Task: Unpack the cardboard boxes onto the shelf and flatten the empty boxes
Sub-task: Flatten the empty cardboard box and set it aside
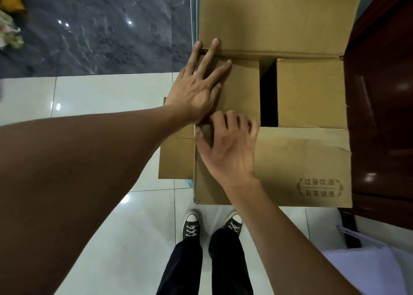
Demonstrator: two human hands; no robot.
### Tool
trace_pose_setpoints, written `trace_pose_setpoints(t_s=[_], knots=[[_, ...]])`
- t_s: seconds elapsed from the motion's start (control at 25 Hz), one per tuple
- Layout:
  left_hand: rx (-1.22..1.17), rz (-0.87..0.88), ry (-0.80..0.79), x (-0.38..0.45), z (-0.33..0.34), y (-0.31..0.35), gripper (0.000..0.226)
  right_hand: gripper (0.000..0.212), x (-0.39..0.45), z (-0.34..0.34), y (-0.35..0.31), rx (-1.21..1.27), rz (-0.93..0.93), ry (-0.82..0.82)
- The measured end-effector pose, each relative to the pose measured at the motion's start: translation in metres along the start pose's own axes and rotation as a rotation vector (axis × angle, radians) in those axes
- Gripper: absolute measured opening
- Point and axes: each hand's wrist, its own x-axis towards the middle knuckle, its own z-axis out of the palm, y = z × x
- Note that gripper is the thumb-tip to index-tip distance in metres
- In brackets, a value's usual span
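Observation:
A large brown cardboard box (310, 93) stands on the floor in front of me, its two short inner flaps folded in with a dark gap between them. The far long flap stands up and the near long flap (301, 165), printed with a round stamp, hangs toward me. My left hand (199, 87) lies flat with spread fingers on the left inner flap, at the box's left edge. My right hand (225, 147) rests on the near flap's left corner, fingers curled over its fold line. A second piece of cardboard (174, 158) sticks out under the box's left side.
Dark red-brown wooden furniture (380, 93) stands tight against the box's right side. White sheets and a white metal rail (366, 250) lie at the lower right. My feet in dark sneakers (192, 225) stand just before the box. Dark marble floor lies at the far left, with a bag of items (9, 31).

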Motion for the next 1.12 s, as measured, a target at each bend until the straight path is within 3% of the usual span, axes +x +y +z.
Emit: trace_pose_setpoints(t_s=[0.2,0.36,0.48,0.88,1.0,1.12], knots=[[-0.028,0.022,0.003,0.004,0.005,-0.004,0.056,0.026,0.012,0.016,-0.004,0.097,-0.046,0.010],[-0.020,0.108,0.065,0.010,0.002,-0.012,0.051,0.029,0.000,-0.034,-0.024,0.271,-0.176,0.328],[-0.106,-0.018,-0.012,0.008,-0.003,-0.012,0.051,0.026,-0.030,-0.067,-0.031,0.290,-0.204,0.412],[0.036,-0.225,-0.141,0.007,-0.020,0.048,0.057,0.030,-0.074,-0.125,0.004,0.402,-0.190,0.137],[-0.044,-0.371,-0.188,0.010,-0.038,0.088,0.065,0.030,-0.069,-0.148,0.030,0.349,-0.113,0.089],[-0.077,-0.395,-0.266,-0.001,-0.051,0.128,0.072,0.030,-0.059,-0.167,0.062,0.286,0.017,-0.001]])
